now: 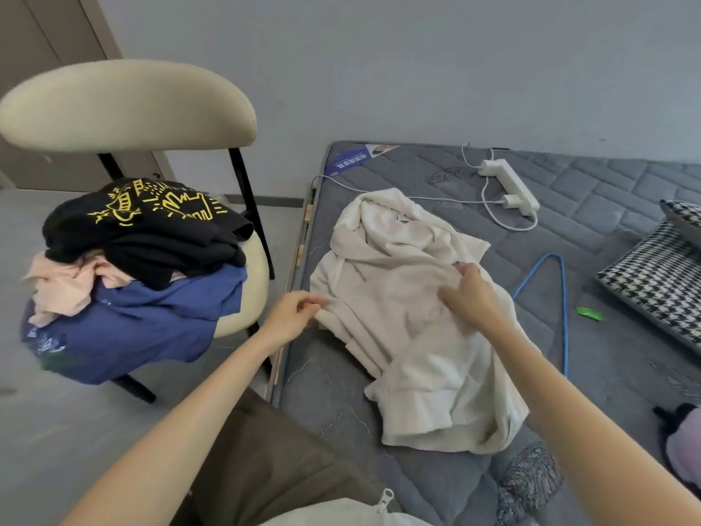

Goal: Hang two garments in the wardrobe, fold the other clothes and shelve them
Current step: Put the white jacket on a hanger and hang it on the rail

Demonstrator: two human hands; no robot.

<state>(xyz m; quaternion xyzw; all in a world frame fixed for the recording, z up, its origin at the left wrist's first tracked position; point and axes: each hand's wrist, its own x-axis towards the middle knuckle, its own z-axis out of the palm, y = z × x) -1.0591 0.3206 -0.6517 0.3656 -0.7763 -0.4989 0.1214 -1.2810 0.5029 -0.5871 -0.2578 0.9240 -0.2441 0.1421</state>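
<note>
– Where's the top (409, 298)?
– At the mattress (607, 206) left edge. Left hand (294, 315) pinches its side, right hand (470, 294) grips its middle, probably spreading it flat to fold or hang

We're in a home bedroom. Bare quilted mattress (607, 206) against a plain wall, houndstooth pillow (652, 282) on it. Power strip (510, 186) with a charger plugged in lies on the mattress, plus a blue hanger (564, 317). Padded chair (125, 104) beside the bed, piled with clothes (144, 267). Door (45, 32) behind it.
</note>
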